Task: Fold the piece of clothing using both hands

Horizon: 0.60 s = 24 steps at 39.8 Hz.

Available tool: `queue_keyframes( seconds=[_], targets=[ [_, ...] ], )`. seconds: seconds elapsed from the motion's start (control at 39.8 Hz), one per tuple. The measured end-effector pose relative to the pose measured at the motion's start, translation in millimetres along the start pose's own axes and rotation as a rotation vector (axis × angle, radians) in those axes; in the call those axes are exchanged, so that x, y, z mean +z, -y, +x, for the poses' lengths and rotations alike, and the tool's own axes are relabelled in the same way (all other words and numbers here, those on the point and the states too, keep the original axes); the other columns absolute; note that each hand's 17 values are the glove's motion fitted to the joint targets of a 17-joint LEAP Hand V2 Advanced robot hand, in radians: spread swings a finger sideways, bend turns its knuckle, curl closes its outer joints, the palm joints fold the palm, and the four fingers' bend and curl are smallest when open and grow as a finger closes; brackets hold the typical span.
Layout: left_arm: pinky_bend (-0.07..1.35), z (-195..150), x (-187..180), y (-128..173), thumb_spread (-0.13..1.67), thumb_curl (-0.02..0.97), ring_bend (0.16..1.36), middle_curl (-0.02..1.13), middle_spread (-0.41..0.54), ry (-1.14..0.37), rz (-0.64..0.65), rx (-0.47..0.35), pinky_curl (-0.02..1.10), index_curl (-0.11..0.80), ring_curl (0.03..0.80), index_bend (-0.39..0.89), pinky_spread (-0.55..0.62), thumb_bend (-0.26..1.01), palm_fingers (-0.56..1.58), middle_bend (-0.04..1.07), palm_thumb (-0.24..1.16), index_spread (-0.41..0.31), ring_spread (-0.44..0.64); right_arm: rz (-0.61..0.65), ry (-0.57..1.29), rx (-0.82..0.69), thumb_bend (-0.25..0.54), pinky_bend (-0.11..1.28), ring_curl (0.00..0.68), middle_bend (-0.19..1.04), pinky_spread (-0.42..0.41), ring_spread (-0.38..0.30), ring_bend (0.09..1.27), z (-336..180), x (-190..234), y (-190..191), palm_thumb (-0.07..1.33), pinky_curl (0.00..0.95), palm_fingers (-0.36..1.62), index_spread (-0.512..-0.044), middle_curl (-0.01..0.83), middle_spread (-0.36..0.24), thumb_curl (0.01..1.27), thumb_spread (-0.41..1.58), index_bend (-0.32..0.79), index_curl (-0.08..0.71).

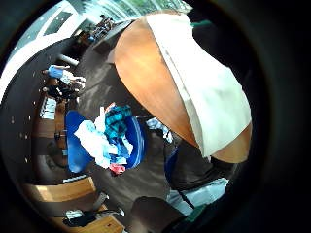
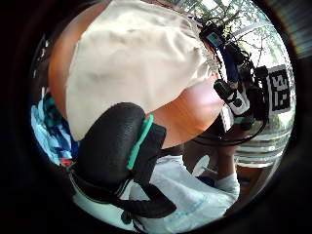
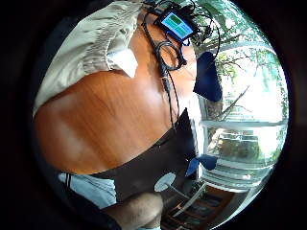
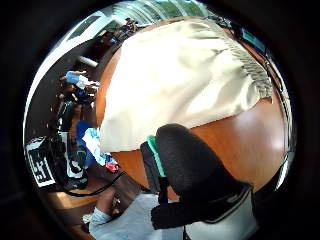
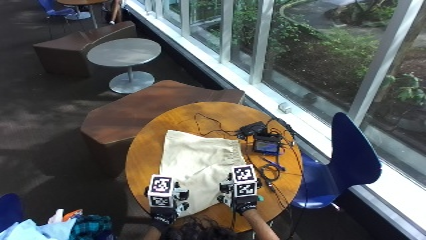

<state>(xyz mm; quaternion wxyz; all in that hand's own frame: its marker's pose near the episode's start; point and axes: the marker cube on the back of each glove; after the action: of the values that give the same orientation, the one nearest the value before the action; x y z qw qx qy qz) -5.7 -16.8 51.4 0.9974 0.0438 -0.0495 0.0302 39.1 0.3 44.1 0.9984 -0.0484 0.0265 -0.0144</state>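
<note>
A beige garment (image 5: 196, 162) lies spread flat on the round wooden table (image 5: 143, 150), its gathered waistband (image 4: 250, 65) toward the person's right. My left hand (image 5: 163, 200) hovers at the garment's near left corner and my right hand (image 5: 243, 195) at its near right corner. Both palm views look down on the cloth (image 2: 131, 63) (image 4: 180, 75) from a short way above. A relaxed gloved thumb (image 2: 112, 146) (image 4: 190, 160) shows in each, holding nothing. No cloth is caught in either hand.
A small device with a screen (image 5: 266, 146) and tangled cables (image 5: 269, 172) lie on the table just right of the garment. A blue chair (image 5: 346, 160) stands at the right, a brown bench (image 5: 133, 115) behind the table, and a heap of clothes (image 1: 104, 138) on the floor-side chair at the left.
</note>
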Motion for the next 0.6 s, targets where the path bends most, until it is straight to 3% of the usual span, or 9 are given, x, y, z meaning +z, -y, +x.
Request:
queue_keyframes(
  seconds=[0.05, 0.1, 0.35, 0.48, 0.6],
  targets=[
    [0.56, 7, 17, -16, 1.17, 0.193, 0.6, 0.32, 0.016, -0.033, -0.15, 0.007, 0.26, 0.174, 0.282, 0.11, 0.27, -0.03, 0.33, 0.22, 0.1, -0.083, 0.14, -0.029, -0.013, 0.011, 0.0, 0.38, 0.179, 0.18, 0.261, 0.132, 0.23, 7, 14, 5, 0.26, 0.281, 0.16, -0.392, 0.246, -0.036, 0.24, 1.18, 0.12, 0.253],
    [0.58, 11, 28, -22, 1.15, 0.197, 0.61, 0.33, 0.024, -0.038, -0.209, 0.011, 0.27, 0.174, 0.287, 0.1, 0.27, -0.03, 0.31, 0.22, 0.09, -0.077, 0.14, -0.055, -0.022, 0.018, -0.009, 0.41, 0.187, 0.18, 0.258, 0.135, 0.24, 13, 25, 10, 0.27, 0.295, 0.14, -0.392, 0.25, -0.034, 0.25, 1.17, 0.11, 0.246],
    [0.65, 21, 62, -32, 1.05, 0.228, 0.65, 0.35, 0.067, -0.052, -0.307, 0.076, 0.31, 0.163, 0.302, 0.09, 0.28, -0.03, 0.23, 0.21, 0.04, -0.056, 0.17, -0.093, -0.053, 0.004, -0.016, 0.5, 0.211, 0.19, 0.248, 0.14, 0.27, 24, 51, 19, 0.29, 0.335, 0.06, -0.384, 0.267, -0.02, 0.27, 1.14, 0.12, 0.228],
    [0.64, 24, 87, -23, 1.01, 0.243, 0.65, 0.36, 0.062, -0.073, -0.226, 0.085, 0.31, 0.178, 0.302, 0.12, 0.27, -0.02, 0.25, 0.22, 0.05, -0.063, 0.17, -0.042, -0.061, -0.018, -0.004, 0.51, 0.218, 0.19, 0.231, 0.12, 0.27, 24, 56, 24, 0.33, 0.339, 0.08, -0.382, 0.278, -0.021, 0.29, 1.14, 0.15, 0.237],
    [0.58, 20, 88, -5, 1.1, 0.265, 0.59, 0.36, -0.02, 0.004, 0.013, 0.046, 0.29, 0.254, 0.279, 0.27, 0.17, 0.04, 0.52, 0.23, 0.17, -0.116, 0.09, 0.102, -0.158, -0.028, 0.038, 0.45, 0.209, 0.23, 0.184, 0.06, 0.25, 26, 56, 32, 0.44, 0.318, 0.29, -0.403, 0.298, -0.084, 0.3, 1.21, 0.23, 0.278]
  ],
)
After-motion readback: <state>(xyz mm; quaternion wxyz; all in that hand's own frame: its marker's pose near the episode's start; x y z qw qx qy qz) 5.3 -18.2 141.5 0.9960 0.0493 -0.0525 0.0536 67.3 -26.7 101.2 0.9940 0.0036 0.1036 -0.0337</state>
